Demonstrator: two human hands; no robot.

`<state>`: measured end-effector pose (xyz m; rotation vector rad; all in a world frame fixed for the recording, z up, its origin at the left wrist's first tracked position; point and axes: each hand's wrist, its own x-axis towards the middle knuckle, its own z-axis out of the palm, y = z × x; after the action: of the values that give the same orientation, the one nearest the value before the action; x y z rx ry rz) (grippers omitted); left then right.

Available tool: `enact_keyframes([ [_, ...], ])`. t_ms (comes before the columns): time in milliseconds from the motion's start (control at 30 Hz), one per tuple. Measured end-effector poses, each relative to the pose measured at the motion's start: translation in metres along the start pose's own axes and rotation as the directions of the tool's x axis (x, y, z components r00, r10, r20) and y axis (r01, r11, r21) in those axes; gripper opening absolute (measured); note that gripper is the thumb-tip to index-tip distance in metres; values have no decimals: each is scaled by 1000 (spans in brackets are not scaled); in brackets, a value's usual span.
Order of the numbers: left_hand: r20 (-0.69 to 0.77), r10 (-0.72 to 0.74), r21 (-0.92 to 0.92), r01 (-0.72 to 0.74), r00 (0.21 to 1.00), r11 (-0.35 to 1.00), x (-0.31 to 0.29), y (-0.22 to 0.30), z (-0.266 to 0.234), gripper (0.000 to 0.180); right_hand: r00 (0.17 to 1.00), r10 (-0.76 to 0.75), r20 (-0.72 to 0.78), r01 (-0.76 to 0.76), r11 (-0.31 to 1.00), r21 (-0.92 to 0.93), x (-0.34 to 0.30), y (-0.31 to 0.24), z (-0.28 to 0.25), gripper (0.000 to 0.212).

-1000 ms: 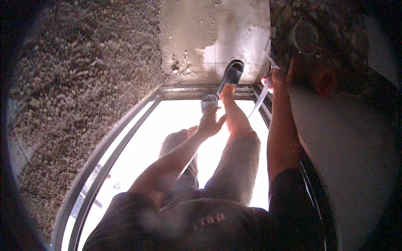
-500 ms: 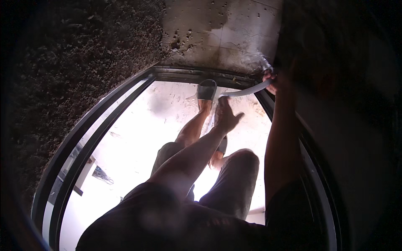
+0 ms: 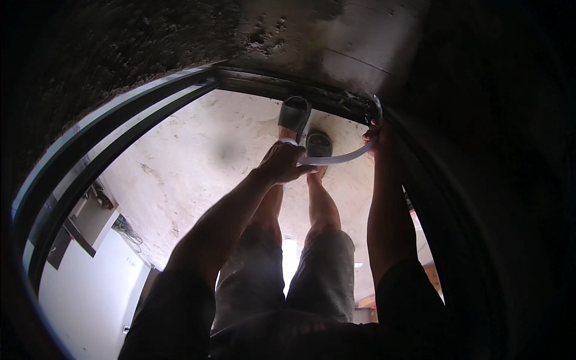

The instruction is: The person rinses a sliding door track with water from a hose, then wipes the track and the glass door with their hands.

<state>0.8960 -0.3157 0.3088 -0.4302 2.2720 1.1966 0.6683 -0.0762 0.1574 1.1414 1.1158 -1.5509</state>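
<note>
A pale, flexible hose (image 3: 336, 159) runs in a curve between my hands, in front of my sandals. My right hand (image 3: 374, 135) is closed around it near its far end, beside the dark door frame. A bright streak, apparently water, rises from that end (image 3: 377, 105). My left hand (image 3: 283, 161) is closed on the hose further back, with the thumb pointing right. A short piece of the hose shows above the left fingers. The rest of the hose is hidden behind the hand and arm.
A dark sliding-door track (image 3: 264, 84) crosses ahead of my feet. Beyond lie rough dark ground (image 3: 150, 36) and a stained concrete surface (image 3: 354, 42). My slide sandals (image 3: 294, 114) stand on a pale, dirty floor (image 3: 180, 150). At left are a white cabinet (image 3: 96, 294) and tangled cable (image 3: 127, 231).
My left hand has moved left and nearer, and its spread fingers have closed on the hose. My right hand has come slightly nearer. The right foot has stepped forward beside the left.
</note>
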Motion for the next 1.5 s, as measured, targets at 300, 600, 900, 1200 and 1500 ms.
enact_keyframes([
  [300,-277,-394,32,418,876,908,-108,-56,-13,38,875,-149,461,26,964,263,4,138,83,15],
  [600,-461,-665,-100,711,587,697,-238,-175,-59,41,850,283,444,-440,844,306,0,308,287,37],
  [900,-589,-656,-160,728,472,667,-277,-315,-68,53,789,489,372,-608,708,359,64,439,360,47],
  [1200,-560,-678,-164,739,475,653,-240,-325,-52,54,748,504,431,-619,764,181,132,457,361,32],
  [1500,-471,-629,46,729,619,683,-198,-359,-51,50,809,447,382,-480,877,-11,177,431,354,51],
])
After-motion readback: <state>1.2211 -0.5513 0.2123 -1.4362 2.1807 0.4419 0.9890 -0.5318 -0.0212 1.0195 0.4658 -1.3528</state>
